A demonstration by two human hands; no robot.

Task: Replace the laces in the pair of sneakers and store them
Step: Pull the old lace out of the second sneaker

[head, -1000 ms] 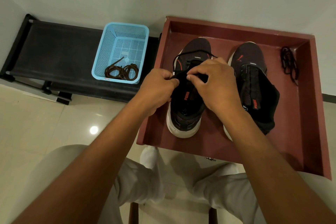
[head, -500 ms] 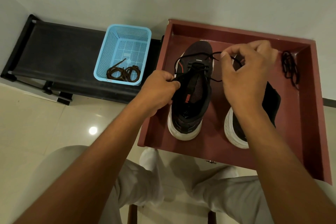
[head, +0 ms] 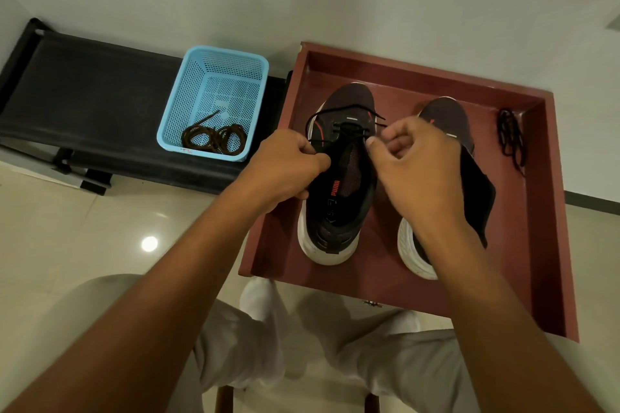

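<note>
Two dark sneakers with white soles stand in a red-brown tray (head: 543, 245). The left sneaker (head: 339, 191) has a black lace (head: 342, 111) threaded through its lowest eyelets, looping over the toe. My left hand (head: 285, 168) grips the sneaker's left side at the eyelets and pinches the lace there. My right hand (head: 416, 164) pinches the lace's other end at the sneaker's right side. The right sneaker (head: 446, 124) is partly hidden behind my right hand. A spare black lace (head: 510, 141) lies bundled in the tray's far right corner.
A light blue mesh basket (head: 188, 94) sits on a black low bench (head: 84, 90) to the left, with coiled brown laces (head: 214, 139) inside. A pale wall rises behind. My knees in light trousers are below the tray, over a glossy tiled floor.
My right hand, which had pulled the lace up and to the right half a second ago, has come back down to the left sneaker's right eyelets. My left hand stays at the sneaker.
</note>
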